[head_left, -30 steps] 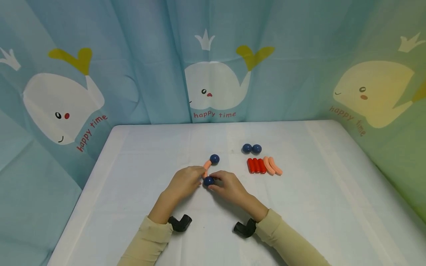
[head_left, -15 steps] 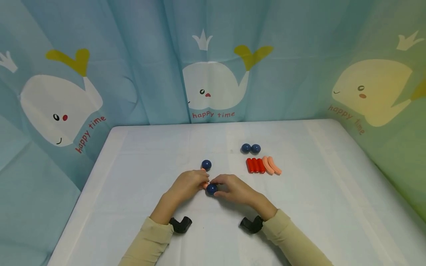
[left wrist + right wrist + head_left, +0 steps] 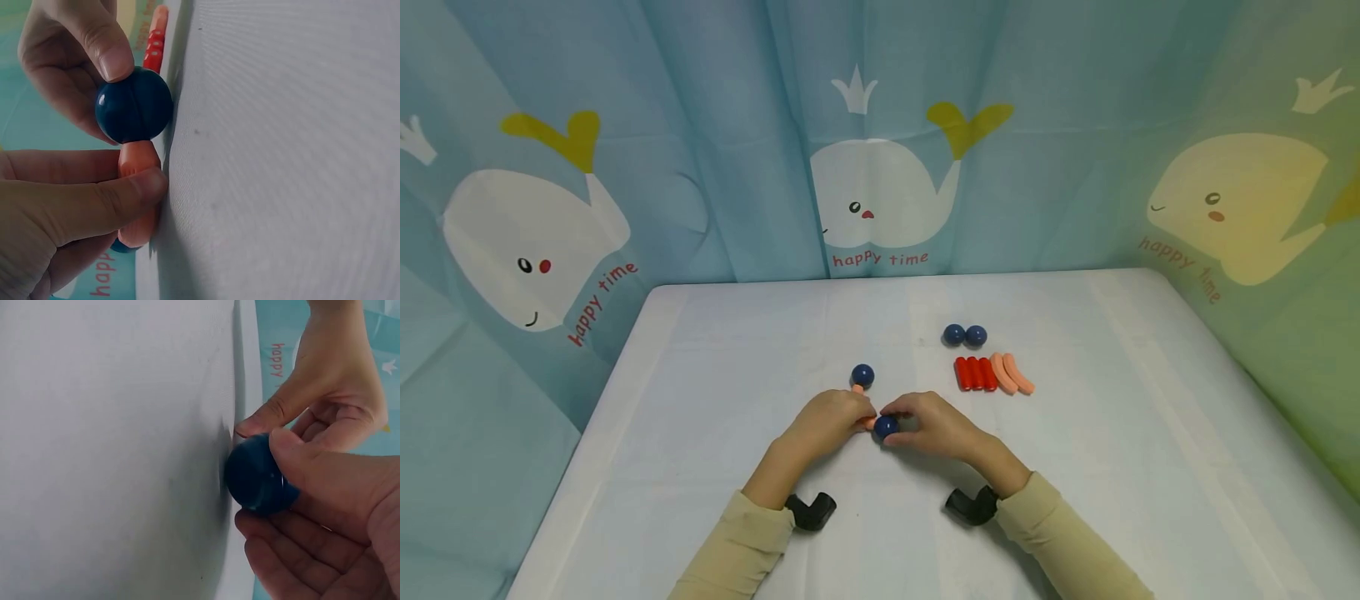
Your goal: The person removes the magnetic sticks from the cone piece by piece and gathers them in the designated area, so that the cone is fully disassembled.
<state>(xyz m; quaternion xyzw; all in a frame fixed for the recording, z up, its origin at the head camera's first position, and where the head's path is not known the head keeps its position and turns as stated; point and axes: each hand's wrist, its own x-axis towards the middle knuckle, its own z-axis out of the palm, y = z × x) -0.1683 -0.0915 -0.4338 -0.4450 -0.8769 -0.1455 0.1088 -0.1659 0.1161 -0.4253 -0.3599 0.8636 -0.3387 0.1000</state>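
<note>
My left hand (image 3: 833, 421) pinches a curved orange stick (image 3: 139, 156) between thumb and fingers, low over the white table. A dark blue ball (image 3: 886, 427) sits against the stick's near right end. My right hand (image 3: 936, 427) holds this ball between thumb and fingers. At the stick's far end, a second blue ball (image 3: 862, 376) touches it on the table. The middle of the stick is hidden behind my left fingers in the head view. In the right wrist view, the gripped ball (image 3: 259, 475) covers the stick.
Several red sticks (image 3: 976, 374) and two curved orange sticks (image 3: 1012, 373) lie in a row to the right. Beyond them, two more blue balls (image 3: 965, 335) sit side by side. A whale-print curtain (image 3: 745, 167) hangs behind the white table (image 3: 737, 350).
The stick and its two balls have turned and come nearer: the far ball moved left and toward me, the near ball right and toward me. Both hands keep their hold.
</note>
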